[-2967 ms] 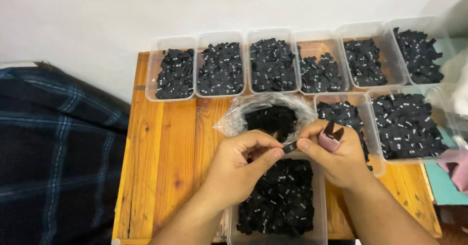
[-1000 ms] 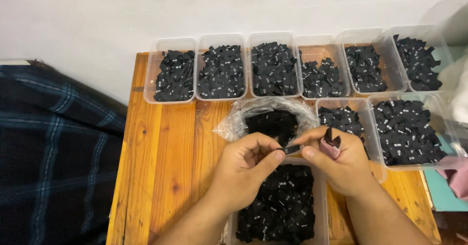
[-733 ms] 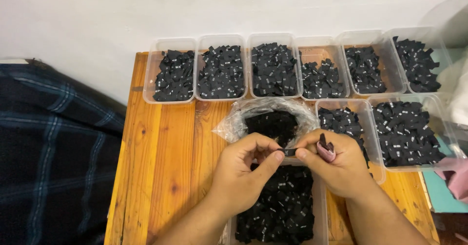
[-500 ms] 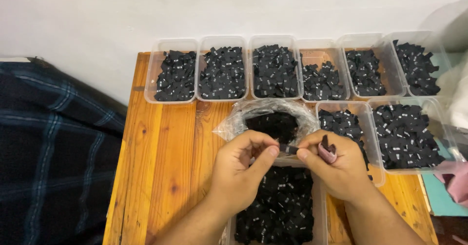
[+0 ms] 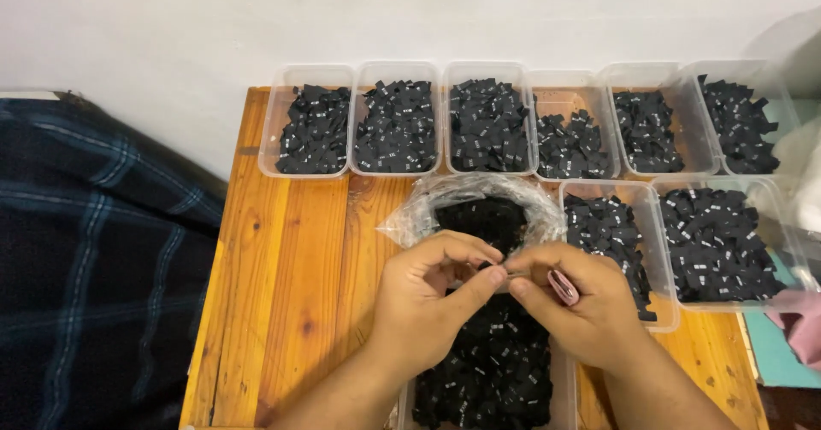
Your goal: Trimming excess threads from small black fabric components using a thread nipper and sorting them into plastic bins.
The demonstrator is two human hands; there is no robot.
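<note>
Wooden tabletop (image 5: 291, 276) is sitting against a white wall, its left third bare to the edge. From the head camera, your left hand (image 5: 428, 306) and right hand (image 5: 581, 310) are meeting fingertip to fingertip, pinching one small black tag (image 5: 494, 267) above a clear tub of tags (image 5: 496, 370). Six filled tubs (image 5: 487, 122) are lining the far edge, two more (image 5: 710, 242) crowding the right.

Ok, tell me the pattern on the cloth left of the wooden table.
Dark navy plaid with thin lighter blue lines, on the cloth in the head view.
</note>
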